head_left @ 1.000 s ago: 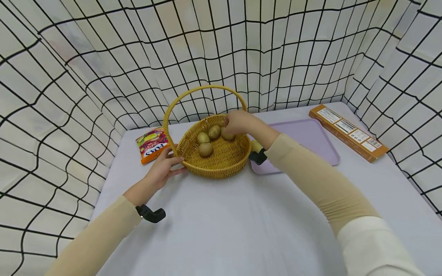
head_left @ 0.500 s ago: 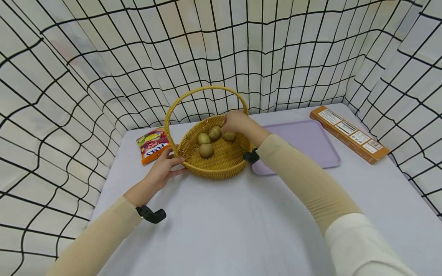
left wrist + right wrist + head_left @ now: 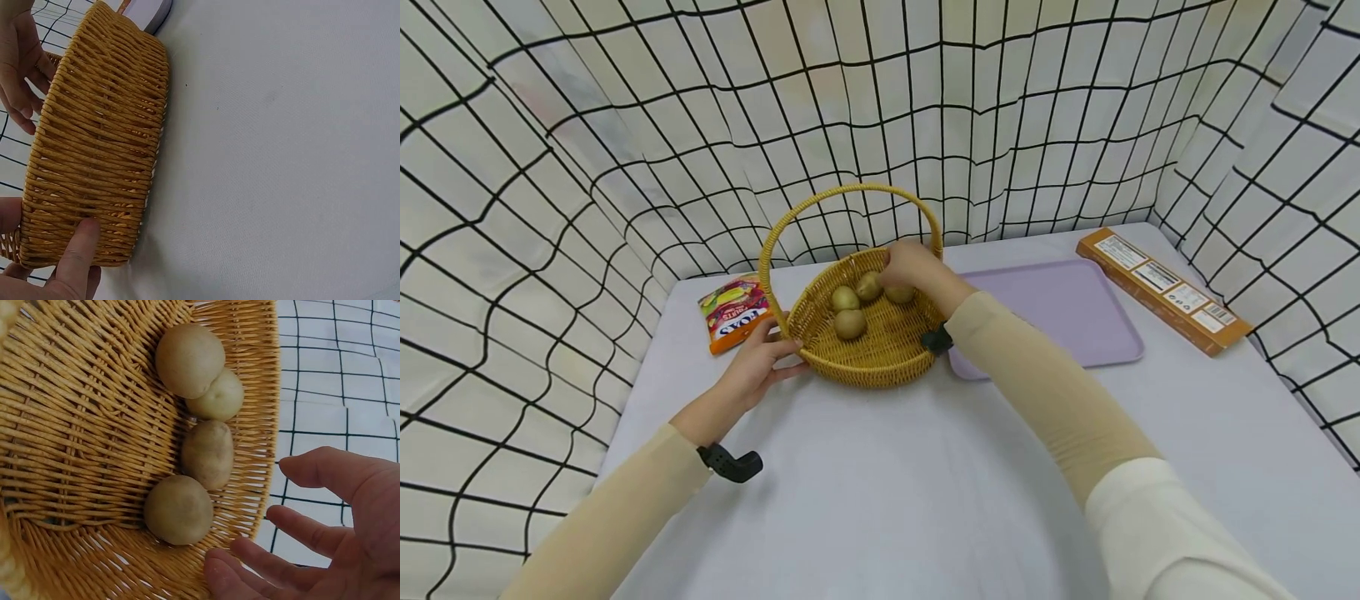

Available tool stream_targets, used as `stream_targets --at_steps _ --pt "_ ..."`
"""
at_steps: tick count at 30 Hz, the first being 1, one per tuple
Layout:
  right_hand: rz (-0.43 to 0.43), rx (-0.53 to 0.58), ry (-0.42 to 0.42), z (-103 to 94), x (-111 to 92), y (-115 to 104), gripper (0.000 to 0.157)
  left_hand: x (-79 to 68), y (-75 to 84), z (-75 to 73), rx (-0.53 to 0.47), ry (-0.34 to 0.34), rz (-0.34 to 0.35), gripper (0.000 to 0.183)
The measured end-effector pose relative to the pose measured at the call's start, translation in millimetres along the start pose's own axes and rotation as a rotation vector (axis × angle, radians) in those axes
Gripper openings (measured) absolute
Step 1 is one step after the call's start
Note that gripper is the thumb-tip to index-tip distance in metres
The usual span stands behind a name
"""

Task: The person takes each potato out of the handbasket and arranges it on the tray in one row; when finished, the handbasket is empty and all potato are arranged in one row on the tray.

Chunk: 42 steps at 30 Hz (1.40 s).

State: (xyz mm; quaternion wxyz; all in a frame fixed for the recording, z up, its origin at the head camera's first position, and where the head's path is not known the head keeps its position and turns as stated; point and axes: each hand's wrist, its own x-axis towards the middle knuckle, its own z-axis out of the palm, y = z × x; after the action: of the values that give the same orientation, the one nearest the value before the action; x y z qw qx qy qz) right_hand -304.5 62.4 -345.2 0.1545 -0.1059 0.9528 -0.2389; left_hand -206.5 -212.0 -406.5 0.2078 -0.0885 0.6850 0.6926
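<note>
A woven basket (image 3: 880,367) with a tall arched handle stands at the back of the table. Several round, brownish potatoes (image 3: 180,510) lie inside it, one paler and greener than the others. My left hand (image 3: 751,367) grips the basket's left side at the foot of the handle; in the left wrist view a finger (image 3: 80,250) presses the outer wall. Over the basket's back right is my right hand (image 3: 912,267), beside the rightmost potato (image 3: 900,293). The right wrist view shows this hand with fingers spread and nothing between them, apart from the potatoes.
A lilac tray (image 3: 1060,292) lies right of the basket, partly under my right forearm. Farther right is a long brown-orange box (image 3: 1165,292). A colourful candy bag (image 3: 733,312) lies behind my left hand. Netting over white cloth (image 3: 865,92) surrounds the table.
My right hand has shifted slightly left over the basket, its forearm swinging left and uncovering more of the tray. The left hand keeps its place on the basket.
</note>
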Motion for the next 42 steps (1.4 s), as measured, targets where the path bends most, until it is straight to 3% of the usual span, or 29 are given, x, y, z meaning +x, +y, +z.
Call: stream_targets --at_steps 6,14,19,22,25,30,35,38,40,42 --pt "0.0 0.059 0.006 7.8 7 3 0.019 0.3 -0.5 0.1 -0.018 -0.001 0.003 0.071" --pt "0.026 0.089 -0.016 12.3 11 4 0.038 -0.2 0.4 0.5 -0.019 -0.001 0.0 0.071" --pt "0.039 0.084 0.012 14.9 12 3 0.047 -1.2 1.5 0.2 -0.018 0.002 -0.001 0.071" --pt "0.059 0.046 0.004 17.5 15 2 0.035 -1.8 1.7 0.2 -0.017 0.004 -0.001 0.07" --pt "0.108 -0.004 -0.032 19.1 21 2 0.007 -2.3 1.7 0.5 -0.021 0.0 -0.002 0.07" --pt "0.147 -0.075 -0.089 18.4 28 1 0.026 -1.4 1.1 2.3 -0.026 -0.003 -0.003 0.07" --pt "0.121 -0.111 -0.161 14.6 28 0 0.007 -0.8 1.1 1.8 -0.019 0.0 -0.005 0.072" --pt "0.114 -0.089 -0.214 12.9 26 1 0.043 -0.7 0.7 1.7 -0.021 0.003 -0.005 0.072" --pt "0.115 -0.084 -0.254 12.7 25 3 0.048 -0.7 0.5 1.5 -0.023 0.005 -0.006 0.072" --pt "0.119 -0.08 -0.286 13.0 25 4 0.042 -0.9 0.5 1.2 -0.021 0.005 -0.006 0.071"
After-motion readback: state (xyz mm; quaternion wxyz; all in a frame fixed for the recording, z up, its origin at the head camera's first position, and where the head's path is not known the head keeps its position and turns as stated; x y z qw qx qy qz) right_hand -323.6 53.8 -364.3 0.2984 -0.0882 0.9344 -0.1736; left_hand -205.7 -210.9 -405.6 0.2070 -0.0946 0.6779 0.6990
